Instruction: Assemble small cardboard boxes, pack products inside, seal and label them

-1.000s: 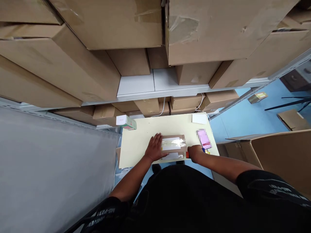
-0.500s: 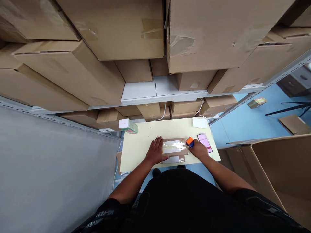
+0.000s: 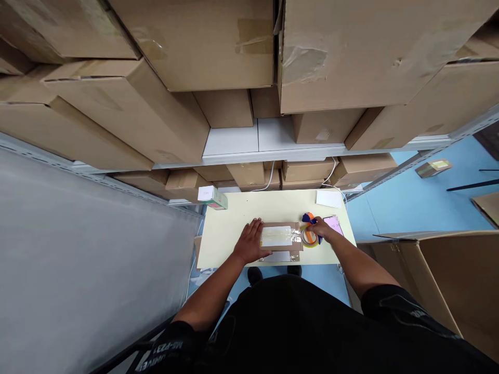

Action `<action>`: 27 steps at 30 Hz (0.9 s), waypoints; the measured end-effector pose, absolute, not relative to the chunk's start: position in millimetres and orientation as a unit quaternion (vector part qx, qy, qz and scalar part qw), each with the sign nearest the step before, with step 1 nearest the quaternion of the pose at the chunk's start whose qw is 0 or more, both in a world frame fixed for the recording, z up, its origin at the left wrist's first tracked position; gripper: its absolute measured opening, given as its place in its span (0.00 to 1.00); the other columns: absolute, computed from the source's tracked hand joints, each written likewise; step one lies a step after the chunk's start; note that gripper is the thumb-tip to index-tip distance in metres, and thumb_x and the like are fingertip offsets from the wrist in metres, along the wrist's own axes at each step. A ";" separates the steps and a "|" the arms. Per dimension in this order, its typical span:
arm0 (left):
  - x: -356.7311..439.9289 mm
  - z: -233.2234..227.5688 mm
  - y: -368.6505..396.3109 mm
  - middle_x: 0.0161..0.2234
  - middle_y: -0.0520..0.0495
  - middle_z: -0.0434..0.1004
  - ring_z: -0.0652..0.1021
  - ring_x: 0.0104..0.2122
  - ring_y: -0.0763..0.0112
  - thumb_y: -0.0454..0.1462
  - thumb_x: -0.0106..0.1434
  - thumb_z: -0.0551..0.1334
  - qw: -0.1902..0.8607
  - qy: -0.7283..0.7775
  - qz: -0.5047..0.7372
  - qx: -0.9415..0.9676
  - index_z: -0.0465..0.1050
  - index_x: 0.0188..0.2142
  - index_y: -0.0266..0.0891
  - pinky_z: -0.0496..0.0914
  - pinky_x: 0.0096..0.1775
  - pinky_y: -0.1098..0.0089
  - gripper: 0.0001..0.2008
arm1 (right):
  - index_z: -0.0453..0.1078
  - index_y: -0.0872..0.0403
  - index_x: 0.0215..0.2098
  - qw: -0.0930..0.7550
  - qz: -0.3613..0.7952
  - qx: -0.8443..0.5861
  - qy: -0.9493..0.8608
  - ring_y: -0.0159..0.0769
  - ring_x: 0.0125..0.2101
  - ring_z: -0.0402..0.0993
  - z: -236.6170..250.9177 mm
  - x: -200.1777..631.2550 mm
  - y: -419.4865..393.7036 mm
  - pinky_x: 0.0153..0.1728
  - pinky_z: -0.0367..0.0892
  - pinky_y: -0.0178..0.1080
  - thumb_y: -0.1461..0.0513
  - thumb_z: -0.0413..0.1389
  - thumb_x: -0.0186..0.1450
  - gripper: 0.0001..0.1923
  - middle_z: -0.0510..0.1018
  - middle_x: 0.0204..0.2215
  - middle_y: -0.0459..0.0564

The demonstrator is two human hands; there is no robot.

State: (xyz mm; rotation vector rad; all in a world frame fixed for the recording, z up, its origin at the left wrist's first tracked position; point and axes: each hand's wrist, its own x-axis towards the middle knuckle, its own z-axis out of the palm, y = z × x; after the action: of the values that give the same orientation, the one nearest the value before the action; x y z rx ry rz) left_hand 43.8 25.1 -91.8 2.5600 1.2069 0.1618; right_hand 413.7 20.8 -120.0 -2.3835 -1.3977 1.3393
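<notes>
Two hands work at the parcel [image 3: 279, 238] on the counter [image 3: 230, 236]. Left hand [image 3: 249, 245] lies flat and open on the parcel's left end, as it did a second ago. Right hand [image 3: 320, 228] has its grip closed on the tape dispenser [image 3: 310, 235], which has moved from the near edge to the parcel's right end (clear tape already shines across the top). A phone [image 3: 334, 224] lies just beside that hand.
</notes>
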 end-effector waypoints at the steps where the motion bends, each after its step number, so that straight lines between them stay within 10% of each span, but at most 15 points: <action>1: 42.8 -90.5 24.0 0.73 0.30 0.48 0.51 0.73 0.43 0.65 0.53 0.67 0.153 0.424 0.053 0.891 0.46 0.74 0.31 0.47 0.70 0.46 0.62 | 0.66 0.60 0.57 0.037 0.445 -0.770 -0.456 0.39 0.35 0.79 -121.2 414.5 21.8 0.32 0.72 0.36 0.58 0.62 0.61 0.28 0.82 0.38 0.53; 12: 45.3 -83.1 14.7 0.73 0.30 0.49 0.51 0.73 0.43 0.63 0.53 0.68 0.160 0.443 0.046 0.881 0.46 0.74 0.33 0.49 0.70 0.46 0.61 | 0.67 0.54 0.61 -0.026 0.314 -0.773 -0.550 0.47 0.57 0.69 -130.9 413.0 16.3 0.52 0.66 0.39 0.49 0.57 0.66 0.29 0.72 0.55 0.57; 23: 45.8 -81.5 11.6 0.74 0.30 0.46 0.51 0.73 0.43 0.63 0.56 0.66 0.164 0.448 0.056 0.877 0.44 0.74 0.33 0.50 0.70 0.46 0.59 | 0.66 0.56 0.58 -0.066 0.227 -0.810 -0.536 0.53 0.55 0.68 -109.4 395.7 7.8 0.48 0.67 0.45 0.51 0.52 0.70 0.24 0.71 0.55 0.63; 27: 43.2 -79.3 8.1 0.74 0.31 0.45 0.50 0.73 0.44 0.62 0.58 0.65 0.169 0.450 0.077 0.873 0.44 0.74 0.34 0.50 0.70 0.45 0.58 | 0.69 0.55 0.57 0.038 0.248 -0.797 -0.550 0.49 0.54 0.70 -87.2 384.1 -14.2 0.50 0.66 0.42 0.53 0.50 0.71 0.21 0.74 0.53 0.60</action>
State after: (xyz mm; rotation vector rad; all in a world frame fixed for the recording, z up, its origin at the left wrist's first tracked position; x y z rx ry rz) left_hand 43.2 8.1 -79.3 2.4828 1.2794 0.2194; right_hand 384.1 -14.2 -87.2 -2.4449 -1.6866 0.7623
